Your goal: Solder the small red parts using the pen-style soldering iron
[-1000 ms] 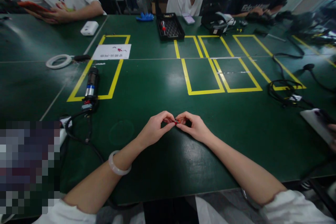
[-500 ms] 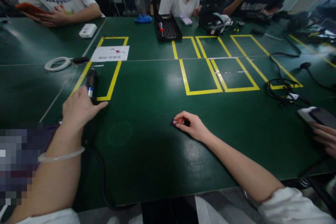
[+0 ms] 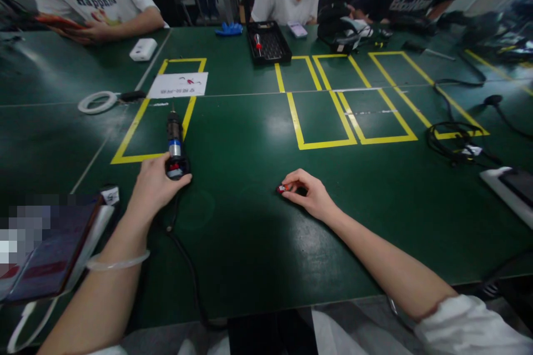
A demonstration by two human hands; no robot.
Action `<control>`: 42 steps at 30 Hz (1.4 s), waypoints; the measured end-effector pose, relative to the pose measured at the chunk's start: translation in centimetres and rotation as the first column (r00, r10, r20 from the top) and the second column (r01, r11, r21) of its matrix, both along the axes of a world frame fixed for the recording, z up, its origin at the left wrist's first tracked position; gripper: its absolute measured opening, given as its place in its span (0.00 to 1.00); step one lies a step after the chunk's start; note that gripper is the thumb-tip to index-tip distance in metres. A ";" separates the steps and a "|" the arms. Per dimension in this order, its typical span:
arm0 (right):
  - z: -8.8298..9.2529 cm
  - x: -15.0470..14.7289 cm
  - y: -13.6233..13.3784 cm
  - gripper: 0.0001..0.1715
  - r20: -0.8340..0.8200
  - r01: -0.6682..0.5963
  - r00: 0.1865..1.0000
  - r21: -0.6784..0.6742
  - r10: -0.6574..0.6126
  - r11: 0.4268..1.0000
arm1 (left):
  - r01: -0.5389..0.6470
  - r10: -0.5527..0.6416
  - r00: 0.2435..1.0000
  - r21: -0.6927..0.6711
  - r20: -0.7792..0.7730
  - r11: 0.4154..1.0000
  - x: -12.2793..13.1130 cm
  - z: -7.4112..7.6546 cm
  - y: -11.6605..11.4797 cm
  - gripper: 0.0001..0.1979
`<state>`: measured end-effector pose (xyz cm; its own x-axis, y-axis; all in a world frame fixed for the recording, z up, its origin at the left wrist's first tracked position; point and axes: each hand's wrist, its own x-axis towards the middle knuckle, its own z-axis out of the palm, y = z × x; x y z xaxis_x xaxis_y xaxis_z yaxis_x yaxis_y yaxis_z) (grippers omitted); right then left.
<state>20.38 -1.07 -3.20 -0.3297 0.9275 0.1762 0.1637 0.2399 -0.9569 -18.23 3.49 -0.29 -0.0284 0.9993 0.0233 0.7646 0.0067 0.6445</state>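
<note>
A black electric screwdriver (image 3: 174, 132) with a blue and silver band lies on the table to the left, its thin bit pointing away from me. My left hand (image 3: 156, 183) is closed around its rear end, where a black cord (image 3: 189, 263) runs back toward the table's front edge. Near the middle of the table, my right hand (image 3: 310, 194) pinches a small red and dark piece (image 3: 282, 189) between thumb and fingers. That piece is too small to name, and the fingers partly cover it.
Yellow tape (image 3: 328, 145) outlines rectangles on the green table. A paper sheet (image 3: 179, 85) and a black tray (image 3: 272, 52) with a red-handled screwdriver lie farther back. At left is a screen device (image 3: 54, 255); at right, a coiled cable (image 3: 453, 141). Several people sit around.
My left hand has drawn the electric screwdriver to the right and toward me, out past the tape. My right hand stays nearly in place with the small piece. The hand at the right edge has left view.
</note>
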 end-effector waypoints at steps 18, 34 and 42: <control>-0.5 0.7 0.5 0.08 0.148 0.144 0.976 0.118 -0.161 0.982 | 0.329 -0.312 0.927 0.050 -0.209 0.943 20.0 -0.4 -4.4 0.41; 0.2 1.2 0.5 0.08 0.204 0.077 0.972 0.193 -0.117 0.978 | 0.344 -0.315 0.893 0.036 -0.322 0.938 20.2 -0.4 -4.6 0.44; -0.9 1.1 0.2 0.12 0.064 0.133 0.989 0.009 -0.134 0.991 | 0.279 -0.231 0.848 0.031 -0.476 0.960 21.8 0.5 -4.3 0.38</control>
